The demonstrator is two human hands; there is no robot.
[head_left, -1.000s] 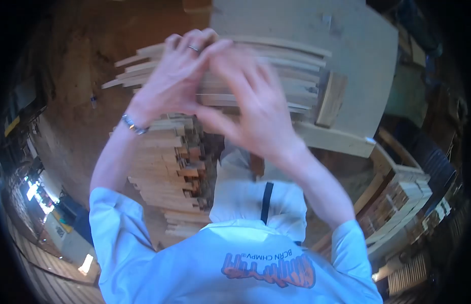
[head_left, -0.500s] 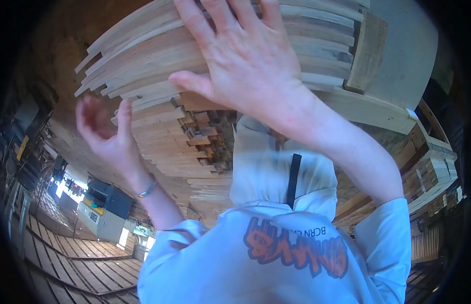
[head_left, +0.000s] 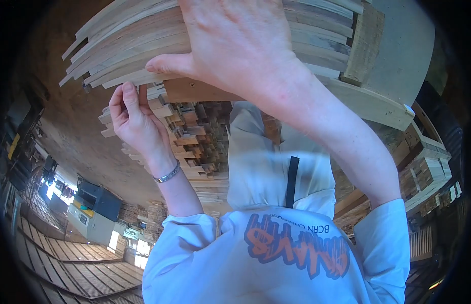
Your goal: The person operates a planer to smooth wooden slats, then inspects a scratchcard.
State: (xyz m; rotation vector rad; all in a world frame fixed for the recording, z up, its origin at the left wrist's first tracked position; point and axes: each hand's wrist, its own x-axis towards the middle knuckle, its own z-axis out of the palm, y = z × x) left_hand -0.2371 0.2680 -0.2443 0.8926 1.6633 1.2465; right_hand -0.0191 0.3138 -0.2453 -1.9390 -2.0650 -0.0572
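My right hand (head_left: 240,45) lies palm down across a row of long wooden slats (head_left: 129,48), its thumb stretched left along the nearest ones. Its fingertips run past the top of the view. Below the slats' left part is my left hand (head_left: 139,119), with a metal band on the wrist. Its fingers are curled and the thumb tip meets the edge of the nearest slat. Whatever may be between those fingers is hidden. The slat ends at the left are uneven.
A wooden block (head_left: 364,45) stands at the slats' right ends on a pale flat surface (head_left: 405,45). Stacked wood pieces (head_left: 192,131) fill the space below, beside my legs. A grey machine (head_left: 96,202) stands farther off at the lower left.
My left hand has moved right and in under the slats' edge, and its fingers have closed. My right hand has slid slightly up and left, and the slats have shifted left.
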